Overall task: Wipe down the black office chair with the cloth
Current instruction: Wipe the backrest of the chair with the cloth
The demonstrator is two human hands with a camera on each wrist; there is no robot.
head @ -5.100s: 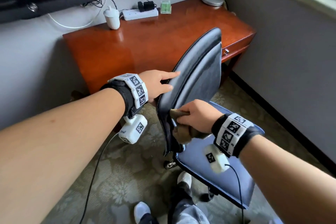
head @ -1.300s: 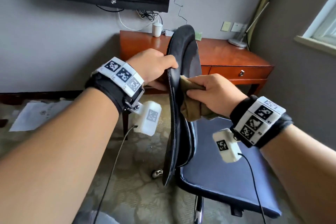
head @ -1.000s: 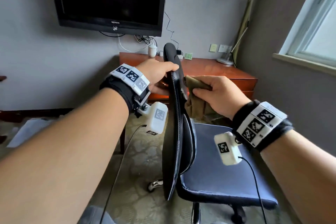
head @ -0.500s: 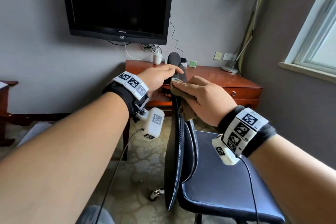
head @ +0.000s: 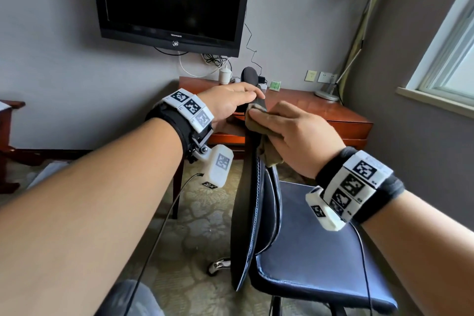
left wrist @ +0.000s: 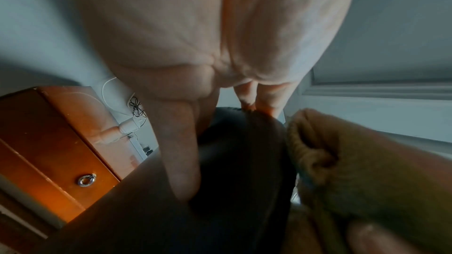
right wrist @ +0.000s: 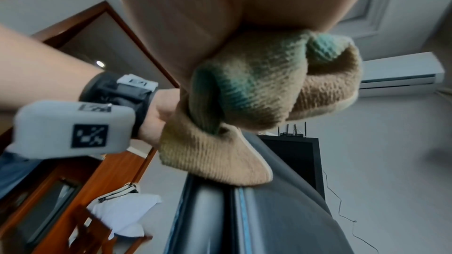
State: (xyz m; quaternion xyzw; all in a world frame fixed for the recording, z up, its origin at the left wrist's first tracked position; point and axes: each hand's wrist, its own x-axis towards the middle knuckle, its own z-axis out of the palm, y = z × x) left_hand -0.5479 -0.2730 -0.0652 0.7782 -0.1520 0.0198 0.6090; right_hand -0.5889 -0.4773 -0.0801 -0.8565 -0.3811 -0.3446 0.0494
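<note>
Two hands work at the top of the black office chair [head: 252,213], which stands edge-on before the wooden desk [head: 320,115]. The left hand [head: 228,104] grasps the upper backrest edge, thumb behind, while the right hand [head: 295,133] clutches the bunched tan cloth [head: 266,146] against that edge. A likely fault: hard rubbing could swivel or roll the chair if the steadying grasp slackens.

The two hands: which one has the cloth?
The right hand presses the tan cloth on the chair back's top edge; the left hand grips the chair bare.
</note>
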